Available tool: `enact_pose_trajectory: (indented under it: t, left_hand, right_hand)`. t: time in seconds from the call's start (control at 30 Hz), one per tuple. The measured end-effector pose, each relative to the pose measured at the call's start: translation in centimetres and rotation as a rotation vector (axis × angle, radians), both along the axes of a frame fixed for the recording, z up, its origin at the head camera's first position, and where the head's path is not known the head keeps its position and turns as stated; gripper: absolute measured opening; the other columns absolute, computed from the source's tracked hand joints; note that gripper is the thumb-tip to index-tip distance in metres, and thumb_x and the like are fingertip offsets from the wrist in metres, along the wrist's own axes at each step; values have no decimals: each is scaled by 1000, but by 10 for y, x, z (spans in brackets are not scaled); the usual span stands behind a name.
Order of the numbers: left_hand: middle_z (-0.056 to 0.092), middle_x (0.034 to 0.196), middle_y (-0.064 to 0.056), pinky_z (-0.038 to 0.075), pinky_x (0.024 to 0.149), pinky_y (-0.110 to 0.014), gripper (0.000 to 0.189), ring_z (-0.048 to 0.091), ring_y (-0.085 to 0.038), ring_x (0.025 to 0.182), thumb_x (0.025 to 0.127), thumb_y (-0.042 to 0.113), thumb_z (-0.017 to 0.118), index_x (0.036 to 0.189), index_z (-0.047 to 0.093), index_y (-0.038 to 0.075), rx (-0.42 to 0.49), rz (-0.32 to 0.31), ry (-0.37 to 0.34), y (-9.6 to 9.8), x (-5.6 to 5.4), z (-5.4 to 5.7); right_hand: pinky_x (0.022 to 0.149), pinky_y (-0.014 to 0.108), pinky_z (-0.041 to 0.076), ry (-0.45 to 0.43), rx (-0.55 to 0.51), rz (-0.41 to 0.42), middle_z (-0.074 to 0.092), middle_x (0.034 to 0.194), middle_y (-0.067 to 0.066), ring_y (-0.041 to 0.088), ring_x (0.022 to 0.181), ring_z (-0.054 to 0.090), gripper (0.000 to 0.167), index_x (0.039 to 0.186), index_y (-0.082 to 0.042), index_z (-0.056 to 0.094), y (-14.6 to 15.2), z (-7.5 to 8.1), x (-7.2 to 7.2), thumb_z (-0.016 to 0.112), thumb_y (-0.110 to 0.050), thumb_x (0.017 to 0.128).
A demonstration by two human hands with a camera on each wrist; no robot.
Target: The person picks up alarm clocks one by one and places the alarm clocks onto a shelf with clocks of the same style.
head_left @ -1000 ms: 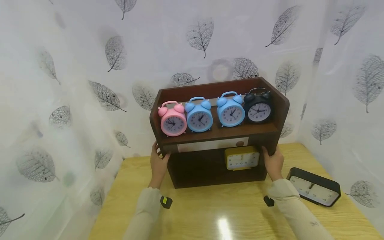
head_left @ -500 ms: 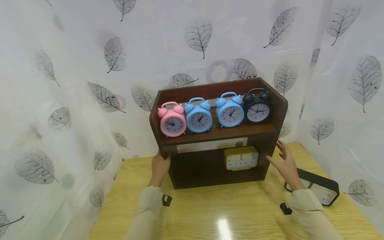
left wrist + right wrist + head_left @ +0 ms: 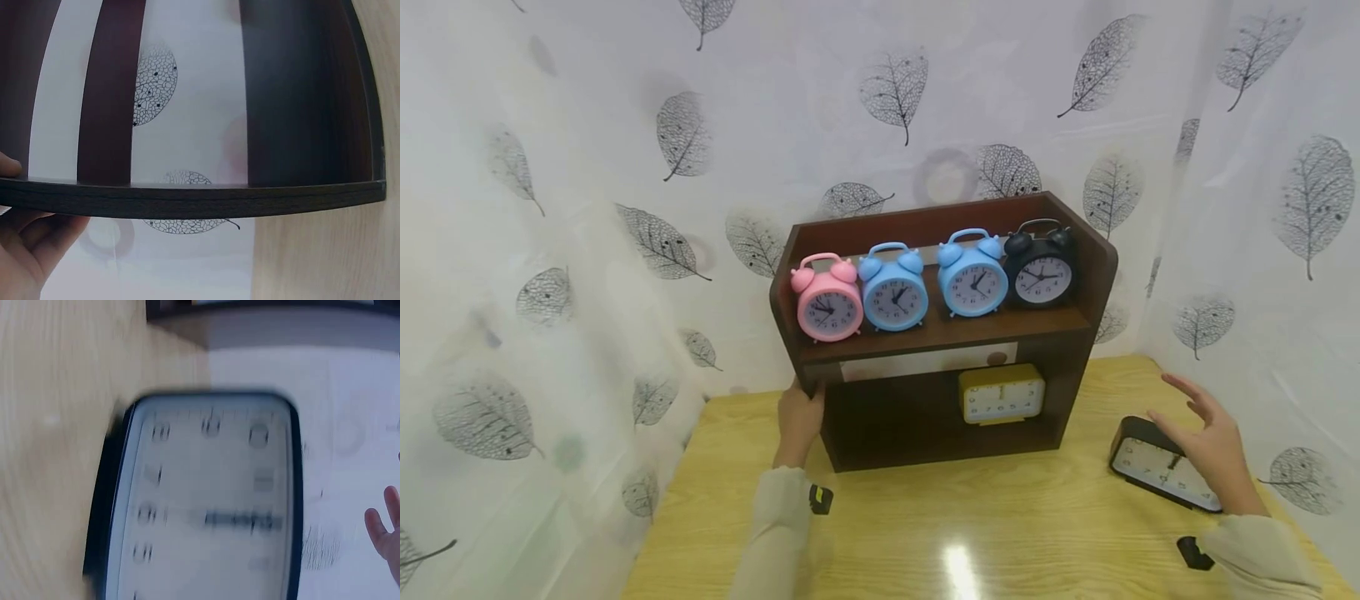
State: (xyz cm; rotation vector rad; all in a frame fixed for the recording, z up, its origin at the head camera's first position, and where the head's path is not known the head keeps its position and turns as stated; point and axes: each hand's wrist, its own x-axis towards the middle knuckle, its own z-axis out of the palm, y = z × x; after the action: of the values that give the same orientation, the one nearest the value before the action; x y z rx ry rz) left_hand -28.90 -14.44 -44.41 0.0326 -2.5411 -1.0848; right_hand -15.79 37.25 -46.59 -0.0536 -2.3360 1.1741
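Observation:
A dark brown two-tier shelf (image 3: pixel 943 337) stands on the table. My left hand (image 3: pixel 799 421) grips its left side panel; in the left wrist view the thumb lies inside the panel (image 3: pixel 206 199) and the fingers outside. With fingers spread, my right hand (image 3: pixel 1213 450) is over the right end of a black rectangular clock (image 3: pixel 1161 471), partly hiding it. I cannot tell whether it touches. That clock's white face fills the right wrist view, blurred. On the upper tier stand a pink alarm clock (image 3: pixel 830 310), two blue alarm clocks (image 3: pixel 895 296) and a black alarm clock (image 3: pixel 1041 273).
A yellow rectangular clock (image 3: pixel 1002 396) sits in the lower tier, towards the right. The wooden table (image 3: pixel 925 525) runs back to a white curtain (image 3: pixel 820 108) with leaf prints, which also hangs on both sides.
My right hand has let go of the shelf's right side and moved right to the black rectangular clock. My left hand has stayed on the shelf's left panel.

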Motion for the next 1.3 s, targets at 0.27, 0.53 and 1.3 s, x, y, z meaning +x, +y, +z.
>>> enact_pose_trajectory:
  t: [0.27,0.53,1.3]
  left_hand:
    - [66,90,-34,48,65,-55,32,64,-49,80,90,25,54,106,57,-3,-18,8,6,0,0,0]
    - [65,91,-34,48,68,-57,31,63,-51,84,90,23,55,105,57,-4,-12,9,0,-1,4,5]
    - [66,85,-31,47,63,-55,29,63,-42,71,90,22,54,104,58,-3,-4,6,10,0,2,1]
  right_hand:
    - [101,72,14,-141,27,-67,23,147,-27,8,146,10,64,145,-25,35,47,-21,20,64,-24,89]
    - [95,74,16,-208,139,-54,20,156,7,53,136,11,71,145,-2,32,76,-51,24,66,-25,87]
    - [79,60,42,-522,132,55,36,141,27,17,109,54,73,143,-6,35,89,-59,26,65,-38,86]
